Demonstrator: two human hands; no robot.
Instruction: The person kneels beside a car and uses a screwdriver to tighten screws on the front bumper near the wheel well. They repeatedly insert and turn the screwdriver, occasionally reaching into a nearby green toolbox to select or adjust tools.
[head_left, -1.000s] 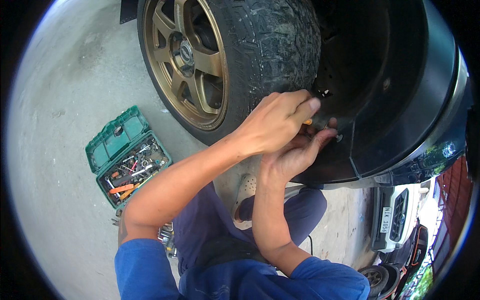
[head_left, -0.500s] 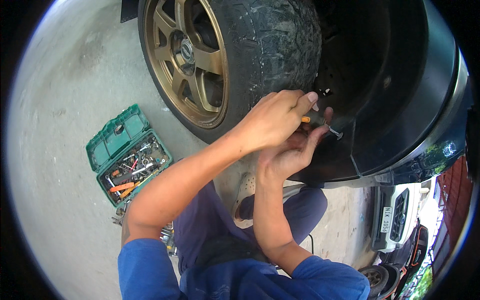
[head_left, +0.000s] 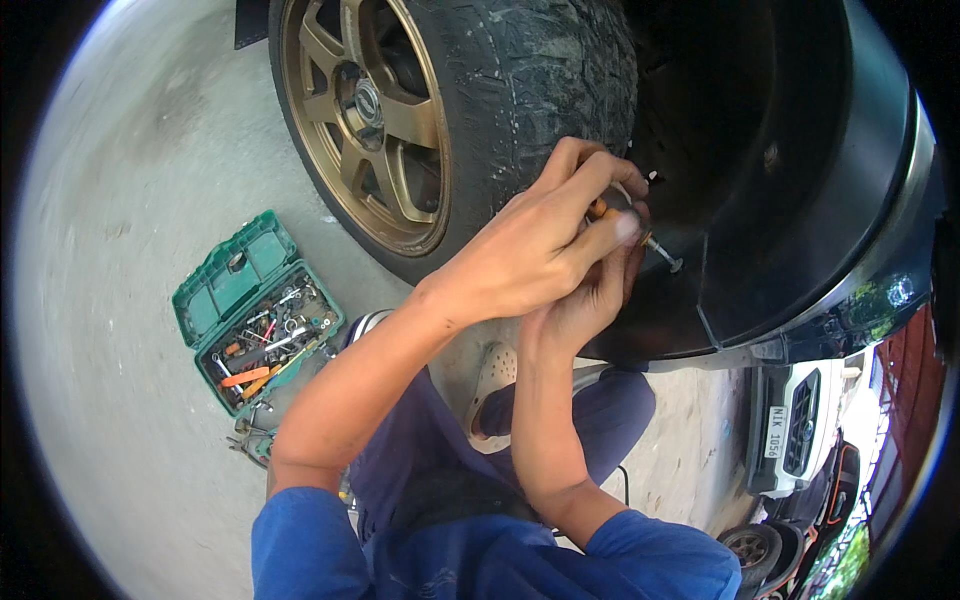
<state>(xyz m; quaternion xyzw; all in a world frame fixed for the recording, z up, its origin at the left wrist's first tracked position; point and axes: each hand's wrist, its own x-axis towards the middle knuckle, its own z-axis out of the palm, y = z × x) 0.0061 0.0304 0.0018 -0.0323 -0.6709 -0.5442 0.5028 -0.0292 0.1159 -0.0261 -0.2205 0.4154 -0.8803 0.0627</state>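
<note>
In front of the tyre, my left hand (head_left: 562, 232) is closed around the orange-and-black handle of a screwdriver (head_left: 655, 247). Its short metal shaft sticks out to the right and ends at a small shiny round piece, perhaps a screw head (head_left: 676, 266), at the black wheel-well liner (head_left: 740, 190). My right hand (head_left: 590, 305) lies just beneath the left, its fingers curled up around the front of the handle, partly hidden by the left hand. The black tyre (head_left: 540, 90) on a bronze spoked wheel (head_left: 413, 123) stands left of both hands.
An opened green toolbox (head_left: 225, 277) full of wrenches, sockets and loose hardware lies on the concrete floor (head_left: 120, 300) to the left. The dark car's bumper edge (head_left: 860, 270) curves along the right. A white vehicle (head_left: 795, 430) stands farther off.
My left hand has shifted and now wraps the handle with bent fingers and thumb. My right fingers, earlier extended near the shaft, have drawn back and curled by the handle.
</note>
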